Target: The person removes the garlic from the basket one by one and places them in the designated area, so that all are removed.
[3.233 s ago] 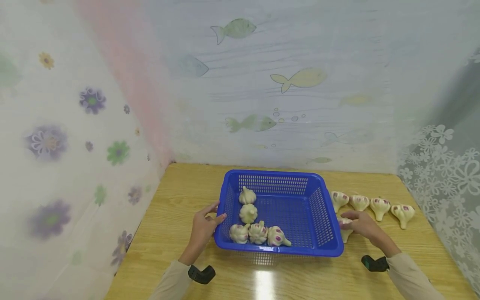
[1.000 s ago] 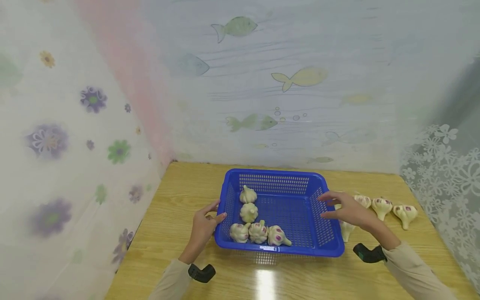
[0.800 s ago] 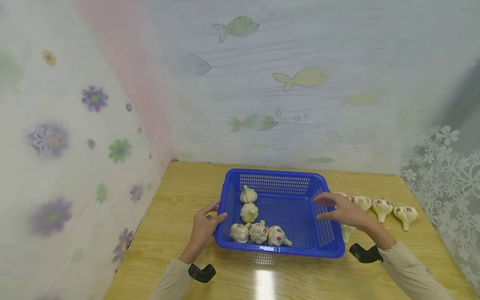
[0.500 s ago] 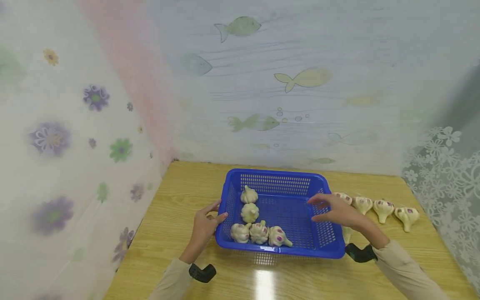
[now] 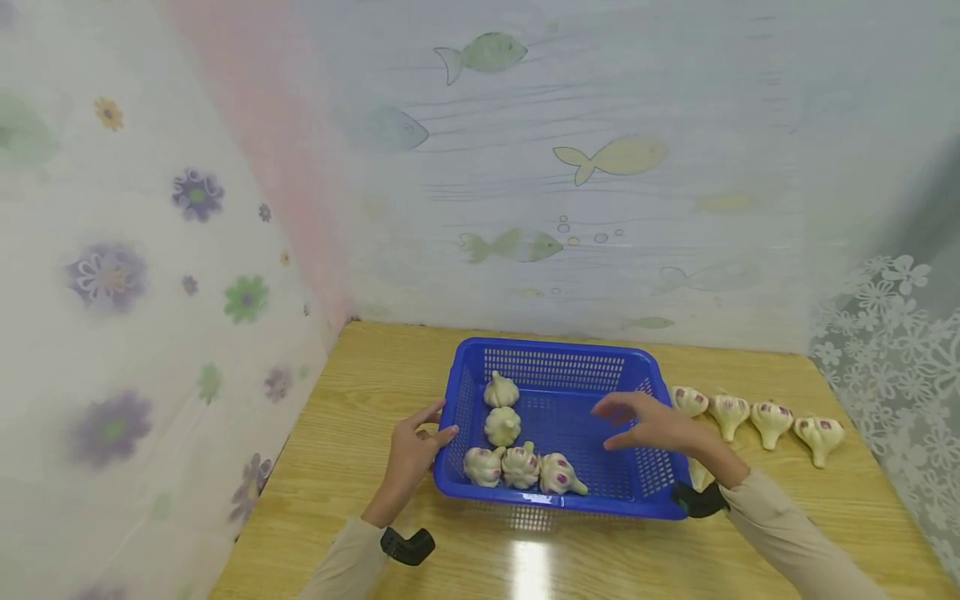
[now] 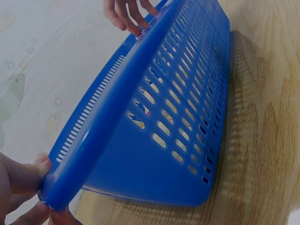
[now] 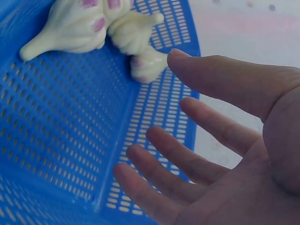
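Note:
A blue plastic basket (image 5: 552, 502) with slotted walls stands on the wooden table. My left hand (image 5: 410, 446) grips its left rim, thumb on top; the left wrist view shows the thumb (image 6: 29, 176) and fingertips round the rim's corner. Above the basket's right half hovers my right hand (image 5: 651, 425), fingers spread and holding nothing. Inside the basket, several garlic bulbs (image 5: 521, 467) lie along the left and near sides. In the right wrist view, bulbs (image 7: 77, 26) sit beyond the spread fingers (image 7: 185, 161), apart from them.
Right of the basket several garlic bulbs (image 5: 771, 421) lie in a row on the table (image 5: 840, 508). One more bulb (image 5: 701, 475), partly hidden by the right wrist, lies close to the basket's right side. A patterned curtain (image 5: 570, 100) hangs behind the table.
My right hand has left the bulb beside the basket's right wall and moved left, over the basket's inside. My left hand keeps its grip on the rim.

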`<state>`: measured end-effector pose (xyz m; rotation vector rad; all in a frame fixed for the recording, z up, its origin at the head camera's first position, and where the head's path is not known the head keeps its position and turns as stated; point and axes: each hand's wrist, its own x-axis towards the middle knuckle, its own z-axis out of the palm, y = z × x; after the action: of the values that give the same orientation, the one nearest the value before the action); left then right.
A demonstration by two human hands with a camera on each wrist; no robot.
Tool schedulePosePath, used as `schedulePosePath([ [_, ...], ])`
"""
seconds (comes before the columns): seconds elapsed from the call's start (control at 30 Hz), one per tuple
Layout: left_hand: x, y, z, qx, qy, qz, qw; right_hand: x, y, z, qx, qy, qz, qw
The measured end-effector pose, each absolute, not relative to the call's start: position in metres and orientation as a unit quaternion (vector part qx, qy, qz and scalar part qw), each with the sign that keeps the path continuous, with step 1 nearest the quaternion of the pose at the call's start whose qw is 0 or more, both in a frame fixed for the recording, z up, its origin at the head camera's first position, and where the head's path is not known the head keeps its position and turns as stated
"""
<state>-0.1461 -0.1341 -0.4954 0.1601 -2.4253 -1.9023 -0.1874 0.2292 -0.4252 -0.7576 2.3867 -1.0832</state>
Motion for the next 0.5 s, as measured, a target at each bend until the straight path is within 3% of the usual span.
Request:
schedulePosePath([
  [0.3, -0.146, -0.134, -0.496, 0.058, -0.786, -0.615, 0.021, -0.198, 0.212, -0.436, -0.282, 0.847, -0.387, 0.232],
  [0.5, -0.139, -0.131, -0.476, 0.054, -0.785, -0.617, 0.01, -0.203, 0.199, -0.442, -0.289, 0.837, -0.382, 0.263],
])
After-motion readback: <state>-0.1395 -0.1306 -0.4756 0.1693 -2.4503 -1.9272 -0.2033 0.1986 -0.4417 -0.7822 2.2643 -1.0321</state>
